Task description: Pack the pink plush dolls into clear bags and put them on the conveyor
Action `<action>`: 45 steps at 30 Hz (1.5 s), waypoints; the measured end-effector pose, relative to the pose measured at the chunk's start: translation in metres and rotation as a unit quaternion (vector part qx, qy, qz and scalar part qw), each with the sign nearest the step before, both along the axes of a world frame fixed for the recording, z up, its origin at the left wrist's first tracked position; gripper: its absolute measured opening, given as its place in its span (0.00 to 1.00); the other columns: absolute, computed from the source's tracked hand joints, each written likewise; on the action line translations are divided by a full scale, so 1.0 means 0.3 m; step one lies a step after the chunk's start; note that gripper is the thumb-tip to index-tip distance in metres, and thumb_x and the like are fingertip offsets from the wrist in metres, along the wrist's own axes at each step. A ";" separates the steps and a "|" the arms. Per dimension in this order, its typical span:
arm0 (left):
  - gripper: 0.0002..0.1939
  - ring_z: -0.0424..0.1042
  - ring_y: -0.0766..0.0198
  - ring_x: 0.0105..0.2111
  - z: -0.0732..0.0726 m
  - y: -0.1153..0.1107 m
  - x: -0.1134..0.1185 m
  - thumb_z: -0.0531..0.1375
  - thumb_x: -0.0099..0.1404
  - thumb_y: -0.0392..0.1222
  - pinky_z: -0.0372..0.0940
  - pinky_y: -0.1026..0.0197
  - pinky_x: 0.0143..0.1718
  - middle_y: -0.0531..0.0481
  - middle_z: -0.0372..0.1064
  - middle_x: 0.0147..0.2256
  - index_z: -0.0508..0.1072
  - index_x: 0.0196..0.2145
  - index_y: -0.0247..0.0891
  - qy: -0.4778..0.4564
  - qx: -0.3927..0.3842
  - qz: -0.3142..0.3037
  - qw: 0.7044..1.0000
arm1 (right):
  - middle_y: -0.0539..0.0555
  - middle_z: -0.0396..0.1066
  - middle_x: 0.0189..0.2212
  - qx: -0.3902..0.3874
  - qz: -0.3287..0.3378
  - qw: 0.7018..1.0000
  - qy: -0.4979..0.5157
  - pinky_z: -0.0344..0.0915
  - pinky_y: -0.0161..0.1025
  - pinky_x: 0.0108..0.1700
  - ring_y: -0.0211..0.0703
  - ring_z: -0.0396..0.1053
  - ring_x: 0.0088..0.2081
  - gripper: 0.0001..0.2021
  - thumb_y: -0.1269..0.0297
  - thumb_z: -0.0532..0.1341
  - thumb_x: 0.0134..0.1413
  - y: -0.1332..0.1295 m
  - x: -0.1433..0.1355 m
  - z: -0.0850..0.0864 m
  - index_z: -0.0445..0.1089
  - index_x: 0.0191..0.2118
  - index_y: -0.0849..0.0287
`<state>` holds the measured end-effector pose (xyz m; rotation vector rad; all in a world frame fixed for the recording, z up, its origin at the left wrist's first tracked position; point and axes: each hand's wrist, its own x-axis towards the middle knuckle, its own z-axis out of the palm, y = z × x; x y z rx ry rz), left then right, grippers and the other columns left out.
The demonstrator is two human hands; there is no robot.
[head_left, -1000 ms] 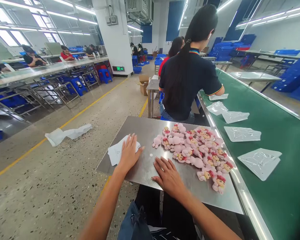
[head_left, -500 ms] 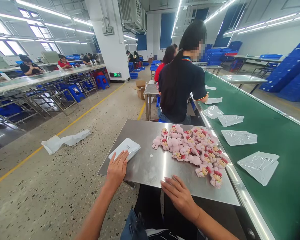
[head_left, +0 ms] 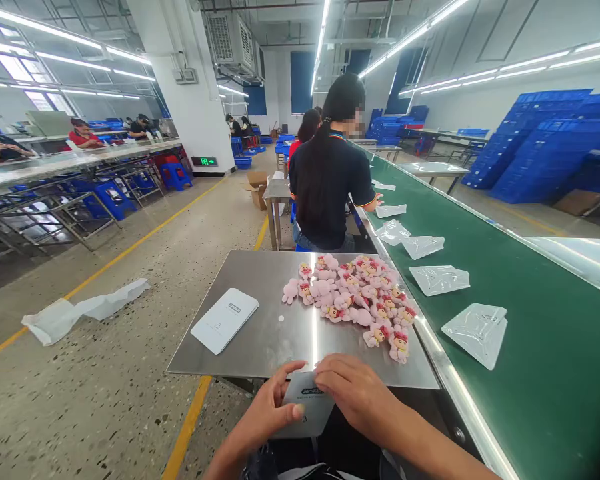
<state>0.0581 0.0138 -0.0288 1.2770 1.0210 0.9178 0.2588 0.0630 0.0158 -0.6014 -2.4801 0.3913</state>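
Note:
A white printed pouch [head_left: 307, 407] is held upright at the table's near edge. My right hand [head_left: 355, 393] grips its top right part with bent fingers. Around its left side curls my left hand [head_left: 275, 407], thumb over the front face and fingers at the upper edge. A stack of the same white pouches [head_left: 225, 320] lies on the left of the metal table [head_left: 270, 353]. Many small pink plush dolls [head_left: 350, 293] with red bows are heaped on the table's right side. Between stack and dolls lies a small white round piece [head_left: 281, 319].
A green conveyor belt [head_left: 530, 320] along the right carries several clear-and-white packets [head_left: 475, 333]. A person in a dark shirt [head_left: 325, 180] sits just beyond the table. White sheeting [head_left: 87, 307] lies on the floor at left.
My left hand has left the stack and come to the middle. A pouch is now between both hands. The view has turned to the right.

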 end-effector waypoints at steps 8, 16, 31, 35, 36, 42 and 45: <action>0.19 0.62 0.65 0.28 -0.114 0.053 0.155 0.57 0.58 0.55 0.60 0.63 0.33 0.52 0.66 0.26 0.73 0.31 0.35 -0.063 -0.064 0.006 0.996 | 0.55 0.68 0.41 -0.121 -0.052 0.990 0.046 0.66 0.37 0.42 0.39 0.67 0.40 0.09 0.69 0.52 0.60 -0.008 0.101 0.043 0.70 0.37 0.57; 0.15 0.60 0.67 0.27 -0.090 0.077 0.245 0.65 0.50 0.48 0.57 0.66 0.29 0.54 0.63 0.25 0.71 0.30 0.33 -0.045 -0.007 0.015 0.999 | 0.52 0.71 0.32 -0.245 -0.275 0.919 0.143 0.65 0.35 0.37 0.39 0.68 0.33 0.08 0.59 0.58 0.55 -0.009 0.190 0.133 0.70 0.36 0.57; 0.08 0.64 0.65 0.28 -0.091 0.071 0.305 0.63 0.52 0.37 0.58 0.65 0.31 0.54 0.68 0.28 0.72 0.32 0.35 0.084 0.100 -0.004 0.991 | 0.52 0.65 0.28 -0.047 -0.219 0.969 -0.108 0.57 0.35 0.33 0.38 0.61 0.31 0.09 0.67 0.54 0.59 -0.077 0.147 0.125 0.69 0.30 0.60; 0.07 0.63 0.65 0.28 -0.094 0.071 0.313 0.64 0.52 0.38 0.57 0.66 0.30 0.53 0.67 0.27 0.72 0.30 0.34 0.084 0.080 -0.018 0.993 | 0.53 0.66 0.34 -0.067 -0.172 0.972 -0.148 0.58 0.35 0.35 0.39 0.62 0.35 0.10 0.70 0.52 0.59 -0.087 0.174 0.171 0.71 0.32 0.58; 0.08 0.62 0.65 0.28 -0.099 0.071 0.313 0.64 0.52 0.39 0.57 0.66 0.29 0.53 0.67 0.27 0.72 0.30 0.34 0.079 0.070 -0.020 0.994 | 0.53 0.66 0.35 -0.088 -0.160 0.975 -0.128 0.58 0.35 0.37 0.38 0.63 0.36 0.10 0.69 0.52 0.59 -0.076 0.193 0.176 0.71 0.35 0.56; 0.13 0.60 0.65 0.27 -0.129 0.074 0.310 0.64 0.51 0.44 0.56 0.66 0.29 0.53 0.67 0.25 0.72 0.32 0.32 0.040 0.005 -0.025 0.999 | 0.53 0.70 0.33 -0.148 -0.463 0.872 -0.052 0.59 0.36 0.34 0.41 0.67 0.33 0.13 0.56 0.49 0.60 0.152 0.395 0.052 0.67 0.40 0.56; 0.14 0.61 0.65 0.28 -0.130 0.082 0.318 0.64 0.51 0.46 0.56 0.66 0.30 0.52 0.67 0.26 0.72 0.32 0.33 0.016 -0.008 -0.033 0.999 | 0.51 0.70 0.27 -0.240 -0.520 0.810 -0.125 0.57 0.36 0.30 0.43 0.68 0.29 0.16 0.51 0.55 0.53 0.266 0.460 -0.050 0.64 0.41 0.58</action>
